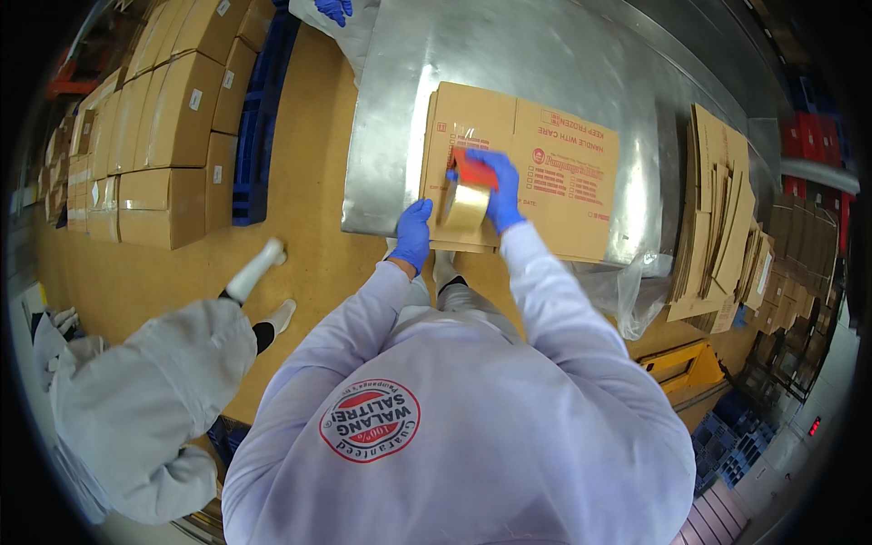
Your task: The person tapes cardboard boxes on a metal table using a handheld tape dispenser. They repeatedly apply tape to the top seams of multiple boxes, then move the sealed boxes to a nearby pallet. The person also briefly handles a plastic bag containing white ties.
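Observation:
A flat cardboard carton [563, 232] with red print lies on top of other flat sheets on the metal table [381, 118]. My left hand [411, 234], in a blue glove, grips the carton's near left edge. My right hand [498, 189], also blue-gloved, is closed on a red tape dispenser [474, 169] holding a wide roll of pale tan tape [463, 204] over the carton's left part; whether the tape touches the cardboard is hard to tell.
Boxes [173, 109] stand stacked beside blue pallets [254, 154] at left. Flattened cardboard [713, 209] leans at right near crumpled plastic [636, 304] and a yellow pallet jack [681, 368]. One person [145, 391] is at lower left; another's gloved hand [336, 11] shows beyond the table.

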Demonstrator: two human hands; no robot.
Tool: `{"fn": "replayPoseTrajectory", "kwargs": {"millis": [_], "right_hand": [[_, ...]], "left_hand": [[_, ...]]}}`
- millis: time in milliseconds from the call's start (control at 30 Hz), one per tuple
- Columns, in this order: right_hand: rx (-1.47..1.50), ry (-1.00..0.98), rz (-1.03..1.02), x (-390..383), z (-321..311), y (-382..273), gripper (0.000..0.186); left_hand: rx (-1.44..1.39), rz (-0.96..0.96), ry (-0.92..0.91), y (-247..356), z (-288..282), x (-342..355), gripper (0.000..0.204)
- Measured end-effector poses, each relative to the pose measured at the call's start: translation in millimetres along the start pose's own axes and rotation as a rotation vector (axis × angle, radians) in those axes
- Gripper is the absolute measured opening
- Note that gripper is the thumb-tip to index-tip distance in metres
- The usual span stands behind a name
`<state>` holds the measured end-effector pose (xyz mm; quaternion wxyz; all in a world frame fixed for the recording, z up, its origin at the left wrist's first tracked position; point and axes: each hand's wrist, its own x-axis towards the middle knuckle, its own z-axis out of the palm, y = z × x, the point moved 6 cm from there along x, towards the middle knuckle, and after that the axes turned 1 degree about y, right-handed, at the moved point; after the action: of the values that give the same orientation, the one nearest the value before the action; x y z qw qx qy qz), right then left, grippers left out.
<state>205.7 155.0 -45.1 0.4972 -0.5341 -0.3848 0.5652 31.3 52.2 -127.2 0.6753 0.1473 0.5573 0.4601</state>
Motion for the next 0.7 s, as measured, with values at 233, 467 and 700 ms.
{"fn": "replayPoseTrajectory", "kwargs": {"millis": [233,467,700], "right_hand": [[-0.495,-0.079,-0.227,-69.0,-1.8,-12.4,0.028],[0.631,-0.272,0.862,-14.7,36.6,-4.8,0.015],[-0.500,-0.696,-0.208,-57.1,16.5,-49.5,0.039]], "left_hand": [[-0.130,-0.114,-0.060,15.6,12.4,-12.8,0.038],[0.050,0.050,0.039,11.2,-10.6,-1.1,0.037],[0.137,0.117,-0.071,59.2,20.4,5.8,0.035]]}}
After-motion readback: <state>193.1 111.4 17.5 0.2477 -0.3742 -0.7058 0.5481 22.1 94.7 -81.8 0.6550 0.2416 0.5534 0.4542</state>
